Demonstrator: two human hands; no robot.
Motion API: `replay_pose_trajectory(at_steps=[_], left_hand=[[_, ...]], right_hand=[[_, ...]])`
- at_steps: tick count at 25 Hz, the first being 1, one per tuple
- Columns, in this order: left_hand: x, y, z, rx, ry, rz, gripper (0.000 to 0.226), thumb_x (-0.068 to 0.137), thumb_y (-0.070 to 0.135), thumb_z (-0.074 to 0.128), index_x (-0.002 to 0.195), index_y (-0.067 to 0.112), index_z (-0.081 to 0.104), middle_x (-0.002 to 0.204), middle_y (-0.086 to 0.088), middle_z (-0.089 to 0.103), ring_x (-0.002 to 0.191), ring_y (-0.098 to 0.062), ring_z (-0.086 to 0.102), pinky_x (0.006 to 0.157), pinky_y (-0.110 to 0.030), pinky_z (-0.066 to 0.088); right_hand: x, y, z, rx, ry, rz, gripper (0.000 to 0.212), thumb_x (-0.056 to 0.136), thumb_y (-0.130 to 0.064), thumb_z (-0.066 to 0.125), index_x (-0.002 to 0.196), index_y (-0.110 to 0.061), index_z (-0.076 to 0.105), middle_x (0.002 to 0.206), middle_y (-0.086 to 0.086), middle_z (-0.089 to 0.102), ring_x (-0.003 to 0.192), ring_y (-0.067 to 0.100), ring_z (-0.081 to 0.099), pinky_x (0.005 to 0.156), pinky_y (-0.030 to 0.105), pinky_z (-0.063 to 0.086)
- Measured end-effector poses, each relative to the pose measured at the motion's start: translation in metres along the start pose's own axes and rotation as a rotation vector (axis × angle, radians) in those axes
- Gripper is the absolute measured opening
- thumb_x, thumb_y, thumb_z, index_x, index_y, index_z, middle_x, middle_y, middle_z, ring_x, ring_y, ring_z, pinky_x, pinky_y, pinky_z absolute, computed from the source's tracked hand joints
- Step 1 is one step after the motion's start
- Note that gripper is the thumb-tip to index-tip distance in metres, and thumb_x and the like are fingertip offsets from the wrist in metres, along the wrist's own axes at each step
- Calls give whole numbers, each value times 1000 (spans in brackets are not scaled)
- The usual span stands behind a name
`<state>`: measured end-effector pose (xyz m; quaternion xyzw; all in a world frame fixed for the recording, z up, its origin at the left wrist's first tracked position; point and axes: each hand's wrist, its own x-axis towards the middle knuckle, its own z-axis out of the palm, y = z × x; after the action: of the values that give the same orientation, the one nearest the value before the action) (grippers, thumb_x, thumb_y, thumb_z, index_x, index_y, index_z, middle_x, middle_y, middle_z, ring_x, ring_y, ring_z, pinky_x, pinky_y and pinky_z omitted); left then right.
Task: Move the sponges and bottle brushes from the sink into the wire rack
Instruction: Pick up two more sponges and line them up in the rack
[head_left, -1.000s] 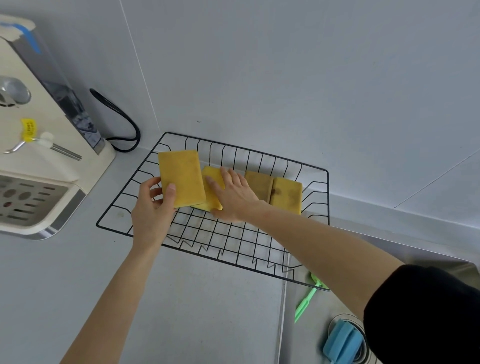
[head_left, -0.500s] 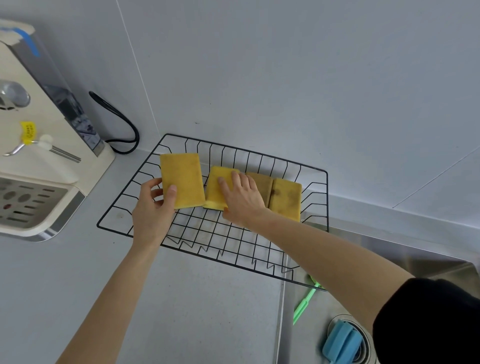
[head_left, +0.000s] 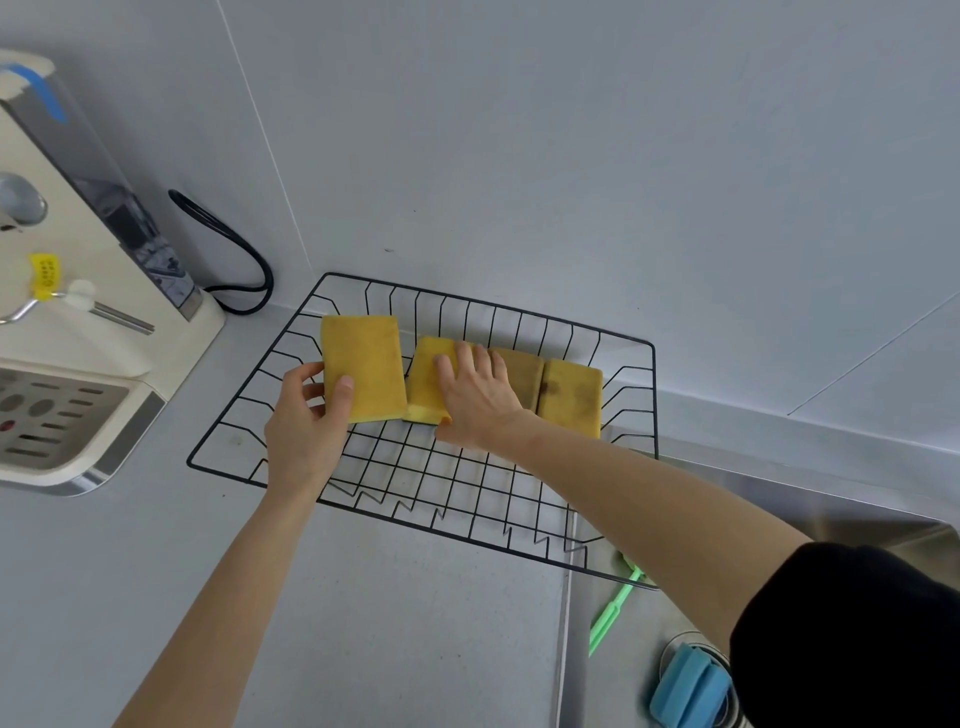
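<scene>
Worktop (head_left: 363, 623): grey, carries the rack; a cream appliance (head_left: 78, 364) stands at its left end, a black cable (head_left: 244, 249) looping behind it

Sink (head_left: 779, 499): steel, at the right; the rack's right end overhangs its edge

Wire rack (head_left: 467, 530): black, open grid, against the wall; four yellow sponges stand in a row along its far side, long axes running away from the person, the front half of the grid bare

Right hand (head_left: 480, 397): reaches in from the sink side, fingers straight and spread, lying flat on the second sponge (head_left: 426, 379); holds nothing. The two darker sponges (head_left: 571, 395) lie just beside it on the right, touching each other

Left hand (head_left: 306, 415): thumb on the face and fingers behind the lower left corner of the leftmost sponge (head_left: 363, 364), pinching it; this sponge tilts up, overlapping the second one's left edge

Green bottle brush (head_left: 613, 613): in the sink, under the rack's near right corner, handle running down and toward the person; partly hidden by the right forearm. Judged the next item to fetch; the right hand is nearer and would have to draw back toward the person and down

Blue item (head_left: 691, 686): at the sink drain, lower right; kind cannot be told
</scene>
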<state>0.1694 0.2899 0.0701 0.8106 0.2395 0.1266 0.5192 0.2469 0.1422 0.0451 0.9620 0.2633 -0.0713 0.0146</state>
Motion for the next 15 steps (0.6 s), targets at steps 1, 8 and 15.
replay_pose_trajectory(at_steps=[1, 8, 15], left_hand=[[-1, -1, 0, 7, 8, 9, 43, 88, 32, 51, 124, 11, 42, 123, -17, 54, 99, -27, 55, 88, -50, 51], [0, -3, 1, 22, 27, 21, 43, 88, 31, 51, 124, 10, 43, 123, -18, 54, 100, -26, 55, 85, -45, 52], [19, -1, 4, 77, -26, -9, 43, 89, 30, 49, 126, 10, 41, 125, -17, 53, 104, -33, 57, 92, -50, 49]], right_hand=[[0, 0, 0, -2, 5, -6, 74, 77, -36, 66, 133, -7, 28, 145, 25, 23, 135, 47, 21, 113, 55, 22], [6, 2, -4, 56, -82, 9, 78, 78, -39, 65, 136, -10, 23, 151, 27, 10, 140, 47, 9, 116, 55, 9], [2, 12, -1, 90, -10, 44, 78, 75, -40, 68, 135, -13, 27, 145, 22, 23, 138, 40, 19, 116, 54, 12]])
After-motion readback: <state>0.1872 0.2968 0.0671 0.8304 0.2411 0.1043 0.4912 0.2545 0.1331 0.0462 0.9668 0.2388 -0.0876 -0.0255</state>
